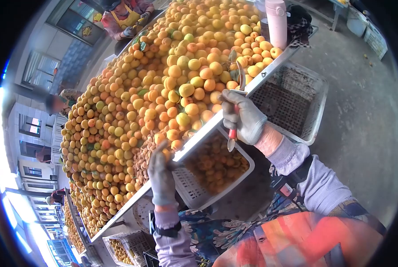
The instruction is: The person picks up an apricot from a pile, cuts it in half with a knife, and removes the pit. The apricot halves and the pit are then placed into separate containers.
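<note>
Hundreds of apricots (pixel 163 89) heaped at tray (pixel 270 67) lip; L hand (pixel 161 175) pinches one apricot (pixel 163 143), R hand (pixel 241 118) fists cutter (pixel 231 141), so a tug may spill them past crate (pixel 190 187).

Red-handled cutting tool (pixel 233 132), held upright

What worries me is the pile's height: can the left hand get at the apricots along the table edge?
Probably yes. The left hand sits at the metal table edge, fingertips against the nearest apricots, with nothing between. The right hand, gripping a red-handled tool, is well clear.
</note>
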`<state>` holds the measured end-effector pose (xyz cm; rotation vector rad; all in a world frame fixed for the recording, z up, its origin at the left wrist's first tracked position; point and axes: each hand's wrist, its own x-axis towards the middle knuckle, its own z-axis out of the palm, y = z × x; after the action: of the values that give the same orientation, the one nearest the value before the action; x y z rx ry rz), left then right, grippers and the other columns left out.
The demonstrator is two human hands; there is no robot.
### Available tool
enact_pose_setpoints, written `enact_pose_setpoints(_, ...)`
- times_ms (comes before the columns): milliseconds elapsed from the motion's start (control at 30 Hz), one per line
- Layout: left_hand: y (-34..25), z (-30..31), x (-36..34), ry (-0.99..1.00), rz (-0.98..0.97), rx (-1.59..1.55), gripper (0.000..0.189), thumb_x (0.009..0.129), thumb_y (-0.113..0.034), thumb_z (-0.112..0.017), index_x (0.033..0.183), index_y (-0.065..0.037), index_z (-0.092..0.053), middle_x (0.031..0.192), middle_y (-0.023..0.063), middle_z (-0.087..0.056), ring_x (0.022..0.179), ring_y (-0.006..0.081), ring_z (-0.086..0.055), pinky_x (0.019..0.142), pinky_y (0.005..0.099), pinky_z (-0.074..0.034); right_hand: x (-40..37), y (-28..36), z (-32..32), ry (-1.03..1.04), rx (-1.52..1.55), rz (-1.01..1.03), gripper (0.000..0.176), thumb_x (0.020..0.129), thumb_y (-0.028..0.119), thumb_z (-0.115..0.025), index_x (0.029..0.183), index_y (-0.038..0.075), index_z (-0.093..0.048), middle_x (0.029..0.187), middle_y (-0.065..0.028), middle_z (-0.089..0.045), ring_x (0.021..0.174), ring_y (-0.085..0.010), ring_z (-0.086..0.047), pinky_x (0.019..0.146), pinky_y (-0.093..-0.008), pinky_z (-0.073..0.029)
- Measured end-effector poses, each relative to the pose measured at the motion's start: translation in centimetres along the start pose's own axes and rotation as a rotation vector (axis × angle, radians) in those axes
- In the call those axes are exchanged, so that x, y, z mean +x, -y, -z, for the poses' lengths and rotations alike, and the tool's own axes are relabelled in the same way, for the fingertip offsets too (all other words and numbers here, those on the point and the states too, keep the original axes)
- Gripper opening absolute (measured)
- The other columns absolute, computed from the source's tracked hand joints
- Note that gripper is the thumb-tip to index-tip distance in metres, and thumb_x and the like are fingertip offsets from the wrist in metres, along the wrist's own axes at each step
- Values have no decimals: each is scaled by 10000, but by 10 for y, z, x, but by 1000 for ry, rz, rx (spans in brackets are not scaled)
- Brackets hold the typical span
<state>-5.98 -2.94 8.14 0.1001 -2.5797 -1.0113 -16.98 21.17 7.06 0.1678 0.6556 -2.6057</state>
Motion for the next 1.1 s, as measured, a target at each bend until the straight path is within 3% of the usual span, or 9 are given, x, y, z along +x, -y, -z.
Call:
enact_pose_setpoints(67, 9, -2, -17, 180, 398, -581, 354, 903, -156, -608, 1230, -22, -586, 1088, 91, -614, 1009, 189, -565, 897, 281, -446, -2, 0, 0, -21, -1, -25, 186, 966, 238, -528, 911, 66, -568, 612, 66, -457, 441, -49, -324, 430, -209, -281)
enact_pose_setpoints(200, -6, -3, -5, 122, -97, 94, 380, 818, -155, -665, 1182, -51, -628, 1160, 131, -596, 1130, 255, -514, 984, 351, -404, -4, -2, -2, -15, -13, -48, 179, 965, 232, -533, 923, 60, -558, 625, 63, -464, 447, -44, -341, 426, -203, -288)
enact_pose_setpoints(333, 12, -39, 39, 50, 62, 70, 493, 781, -175, -697, 1250, -92, -573, 1200, 140, -585, 1200, 307, -485, 998, 404, -413, -3, -8, 0, 39, -28, -89, 123, 918, 224, -596, 923, 107, -560, 632, 54, -490, 456, -37, -394, 414, -202, -303)
enact_pose_setpoints(533, 22, -80, 88, 142, -148, 670, 569, 729, -174, -710, 1269, -184, -532, 1253, 122, -555, 1251, 330, -433, 1032, 430, -364, -4, -9, 1, -26, -114, -107, 97, 914, 206, -583, 923, 115, -548, 657, 46, -502, 442, -40, -388, 386, -204, -300)
enact_pose_setpoints(667, 24, -78, 100, 159, -34, 633, 586, 717, -179, -721, 1271, -182, -532, 1219, 133, -576, 1234, 327, -450, 1042, 425, -349, -3, -6, 3, -3, -117, -144, 135, 936, 215, -564, 963, 85, -540, 659, 44, -487, 457, -43, -386, 397, -200, -311)
enact_pose_setpoints(800, 23, -45, 98, 0, -8, -400, 502, 831, -43, -667, 1306, -64, -507, 1283, 92, -556, 1101, 207, -573, 920, 299, -472, 4, 8, 6, -1, 14, -172, 163, 947, 208, -558, 994, 53, -537, 644, 38, -434, 468, -53, -361, 421, -207, -310)
enact_pose_setpoints(933, -12, -2, 55, 9, 183, -782, 462, 886, -13, -575, 1331, -18, -449, 1134, 94, -553, 994, 172, -606, 866, 268, -518, 2, 17, 8, 96, 296, -114, 148, 934, 195, -582, 969, 56, -548, 649, 37, -458, 485, -50, -379, 447, -190, -329)
enact_pose_setpoints(1000, -25, 2, 29, -11, 263, -730, 443, 904, -114, -588, 1309, -17, -438, 1065, 88, -564, 894, 187, -628, 845, 289, -543, -5, -12, 0, -125, -69, -165, 155, 922, 178, -598, 1006, 66, -534, 658, 42, -471, 499, -44, -392, 441, -191, -333)
enact_pose_setpoints(1100, 5, -7, -15, 81, 405, -1001, 454, 901, -130, -610, 1309, -17, -445, 1040, 66, -576, 891, 165, -619, 826, 279, -537, -19, -42, -1, -24, -526, -274, 128, 866, 209, -629, 889, 122, -538, 647, 31, -512, 471, -64, -452, 393, -227, -341)
